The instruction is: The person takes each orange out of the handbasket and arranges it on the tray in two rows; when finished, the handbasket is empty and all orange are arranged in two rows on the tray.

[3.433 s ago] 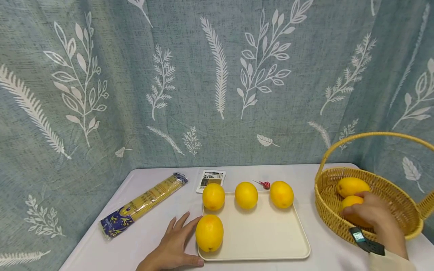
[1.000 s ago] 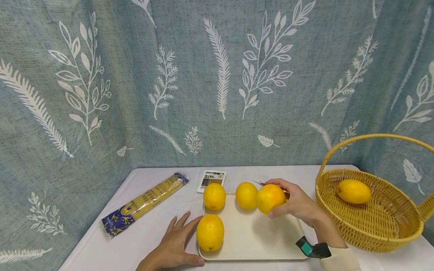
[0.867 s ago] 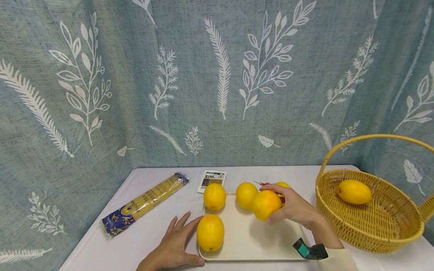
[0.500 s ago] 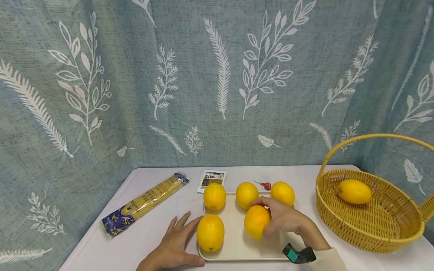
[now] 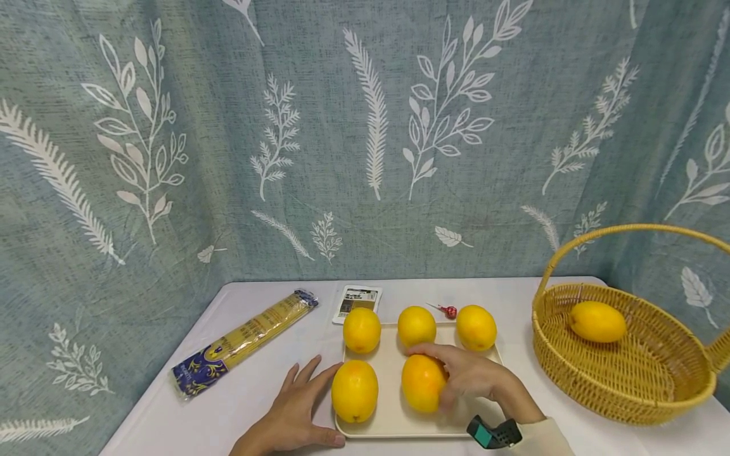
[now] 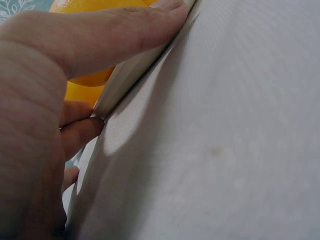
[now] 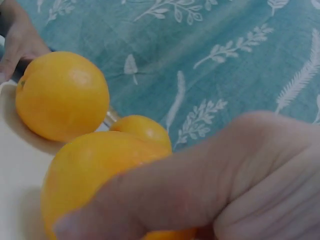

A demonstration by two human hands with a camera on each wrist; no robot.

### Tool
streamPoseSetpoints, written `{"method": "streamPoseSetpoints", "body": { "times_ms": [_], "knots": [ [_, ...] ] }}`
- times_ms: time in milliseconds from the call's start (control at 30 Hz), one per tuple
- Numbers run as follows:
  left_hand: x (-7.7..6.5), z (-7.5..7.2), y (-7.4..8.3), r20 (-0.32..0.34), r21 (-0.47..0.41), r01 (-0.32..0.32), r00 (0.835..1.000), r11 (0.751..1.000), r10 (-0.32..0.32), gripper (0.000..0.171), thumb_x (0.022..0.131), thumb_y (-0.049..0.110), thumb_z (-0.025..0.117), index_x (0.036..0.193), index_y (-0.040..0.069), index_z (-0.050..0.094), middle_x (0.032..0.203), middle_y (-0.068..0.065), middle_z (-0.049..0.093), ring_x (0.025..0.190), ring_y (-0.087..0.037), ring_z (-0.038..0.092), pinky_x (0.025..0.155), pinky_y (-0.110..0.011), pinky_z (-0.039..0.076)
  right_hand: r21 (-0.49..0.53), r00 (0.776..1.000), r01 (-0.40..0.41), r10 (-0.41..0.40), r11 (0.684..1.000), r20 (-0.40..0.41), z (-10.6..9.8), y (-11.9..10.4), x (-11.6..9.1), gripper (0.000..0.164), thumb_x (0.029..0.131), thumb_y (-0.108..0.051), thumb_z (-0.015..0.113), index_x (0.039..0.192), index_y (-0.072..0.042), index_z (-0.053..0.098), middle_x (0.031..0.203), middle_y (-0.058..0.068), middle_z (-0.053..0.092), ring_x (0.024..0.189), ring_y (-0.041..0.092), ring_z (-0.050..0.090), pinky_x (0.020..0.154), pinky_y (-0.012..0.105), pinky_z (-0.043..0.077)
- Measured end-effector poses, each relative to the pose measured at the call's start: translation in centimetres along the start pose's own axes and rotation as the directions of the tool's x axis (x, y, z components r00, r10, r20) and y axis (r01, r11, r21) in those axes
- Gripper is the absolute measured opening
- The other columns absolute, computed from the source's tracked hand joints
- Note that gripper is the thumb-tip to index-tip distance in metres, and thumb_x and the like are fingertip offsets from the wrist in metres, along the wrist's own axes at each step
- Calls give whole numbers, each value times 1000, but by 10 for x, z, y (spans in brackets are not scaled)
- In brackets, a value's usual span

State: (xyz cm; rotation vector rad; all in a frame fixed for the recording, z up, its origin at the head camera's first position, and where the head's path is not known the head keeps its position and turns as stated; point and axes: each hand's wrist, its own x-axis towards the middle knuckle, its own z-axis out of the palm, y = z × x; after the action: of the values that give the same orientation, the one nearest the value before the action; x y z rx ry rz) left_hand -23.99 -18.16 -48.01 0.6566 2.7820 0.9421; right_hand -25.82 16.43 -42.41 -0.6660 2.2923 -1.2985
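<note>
Under your right hand (image 5: 473,380) grip — fingers curled round the round orange-yellow fruit (image 5: 423,383) — the shallow cream tray (image 5: 393,418) is smooth; I'd guess releasing early lets it roll.

Head view down over the tray (image 5: 490,421); wrist views close beside its oranges (image 7: 62,95)

A cream tray (image 5: 485,423) holds five oranges. Three line its 12 o'clock edge, blocking approach from the back. The 3 o'clock half of the tray floor lies bare, open from above. Between tray and wicker basket (image 5: 627,386), a strip of white table (image 5: 516,304) gives passage. At 9 o'clock, a noodle packet (image 5: 245,342) lies well apart.
</note>
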Motion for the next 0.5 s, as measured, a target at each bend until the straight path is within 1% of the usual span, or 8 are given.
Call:
{"method": "streamPoseSetpoints", "body": {
  "times_ms": [100, 200, 300, 367, 500],
  "knots": [
    [1, -1, 0, 2, -1, 6, 1000, 1000, -6, 117, 57, 65, 89, 154, 19, 43, 161, -19, 36, 153, -47, 14, 120, -70, -7, -6, 1000, -10, 10, 1000, 13, -1, 1, 1, 96, 52, -1, 84, 142, -21, 58, 143, 1, 54, 122, 25, 48, 107, 47, 37],
    [2, -2, 1, -1, -7, 14, 1000, 1000, -14, 117, 57, 64, 89, 154, 18, 43, 161, -18, 36, 153, -47, 13, 120, -69, -8, -16, 999, -7, 7, 1000, 33, -3, 0, 2, 90, 54, -7, 86, 139, -19, 59, 138, -1, 57, 117, 22, 50, 103, 42, 40],
    [3, -2, 2, -3, -13, 17, 1000, 1000, -17, 117, 57, 64, 90, 154, 17, 43, 161, -18, 36, 153, -47, 13, 120, -69, -8, -11, 999, -11, 11, 1000, 34, -2, -1, 3, 87, 55, -10, 88, 137, -17, 60, 134, -1, 59, 113, 21, 51, 101, 40, 41],
    [2, -2, 2, 2, -13, 15, 1000, 1000, -15, 118, 56, 64, 90, 154, 17, 43, 161, -18, 36, 153, -47, 13, 120, -69, -8, -10, 999, -23, 23, 1000, 31, -1, -2, 4, 85, 56, -9, 88, 136, -18, 61, 133, 0, 59, 113, 22, 51, 102, 41, 41],
    [1, -1, 1, 16, -22, 22, 1000, 1000, -22, 119, 56, 62, 91, 154, 17, 43, 162, -19, 34, 152, -49, 13, 119, -71, -8, 10, 997, -73, 73, 997, 23, 0, -1, 4, 86, 55, -7, 90, 135, -21, 61, 134, 0, 58, 113, 24, 51, 102, 46, 41]
  ]
}}
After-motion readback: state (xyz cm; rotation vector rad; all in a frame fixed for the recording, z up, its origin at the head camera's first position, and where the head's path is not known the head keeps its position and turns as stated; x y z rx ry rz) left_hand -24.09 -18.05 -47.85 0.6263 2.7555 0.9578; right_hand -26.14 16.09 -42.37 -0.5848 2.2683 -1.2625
